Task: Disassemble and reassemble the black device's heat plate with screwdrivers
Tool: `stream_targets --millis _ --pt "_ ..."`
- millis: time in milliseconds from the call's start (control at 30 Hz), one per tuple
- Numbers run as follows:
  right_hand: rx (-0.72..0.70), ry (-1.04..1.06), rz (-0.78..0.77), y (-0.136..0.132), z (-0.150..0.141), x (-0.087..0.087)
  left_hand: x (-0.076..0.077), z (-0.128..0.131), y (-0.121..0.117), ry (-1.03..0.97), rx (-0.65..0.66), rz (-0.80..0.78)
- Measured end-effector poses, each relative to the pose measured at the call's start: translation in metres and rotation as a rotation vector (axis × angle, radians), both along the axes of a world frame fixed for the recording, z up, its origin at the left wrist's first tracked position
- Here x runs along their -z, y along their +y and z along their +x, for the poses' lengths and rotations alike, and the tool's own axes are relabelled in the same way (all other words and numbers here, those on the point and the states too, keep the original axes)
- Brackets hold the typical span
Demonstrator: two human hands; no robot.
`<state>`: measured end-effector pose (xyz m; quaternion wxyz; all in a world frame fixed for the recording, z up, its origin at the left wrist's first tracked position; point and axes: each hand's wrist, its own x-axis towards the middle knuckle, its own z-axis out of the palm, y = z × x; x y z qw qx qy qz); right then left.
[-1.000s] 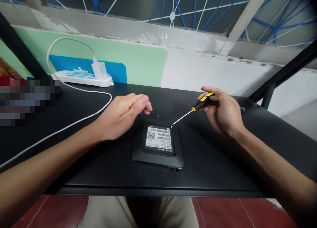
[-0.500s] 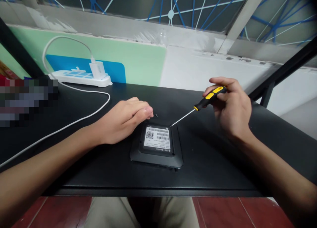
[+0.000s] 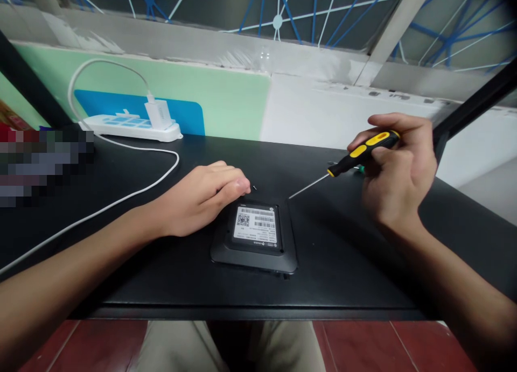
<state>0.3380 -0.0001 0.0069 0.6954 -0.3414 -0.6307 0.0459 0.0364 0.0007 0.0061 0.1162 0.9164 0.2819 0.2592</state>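
Note:
A flat black device lies on the dark desk, its white label with a QR code and barcodes facing up. My left hand rests at its far left corner, fingers curled closed; the undersides are hidden, so I cannot tell whether they hold anything. In my right hand is a screwdriver with a black and yellow handle, tilted down to the left. Its tip is near the device's far right corner; contact is unclear. A small screw lies just beyond the device, beside my left fingertips.
A white power strip with a plugged-in charger stands at the back left, its white cable curving over the desk. A green-tipped thing, partly hidden, lies behind my right hand. A pixelated patch covers the far left.
My right hand has moved right with the screwdriver, drawing its tip away from the label's corner and uncovering the green-tipped thing. My left hand has stayed in place.

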Motion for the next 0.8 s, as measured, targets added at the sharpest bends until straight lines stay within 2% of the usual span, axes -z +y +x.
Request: stream_targets --millis 100,400,700,800 --pt "0.02 0.012 -0.025 0.001 0.0 0.001 -0.001 0.0 0.0 0.002 0.0 -0.001" --pt "-0.046 -0.095 -0.247 -0.007 -0.013 0.008 -0.001 0.002 0.0 0.009 -0.004 -0.008" --pt "-0.082 -0.136 -0.312 -0.005 -0.015 0.011 -0.003 -0.001 -0.002 0.005 0.01 -0.052" --pt "-0.081 -0.154 -0.312 -0.005 -0.016 0.011 -0.005 -0.001 -0.006 0.01 0.091 -0.103"
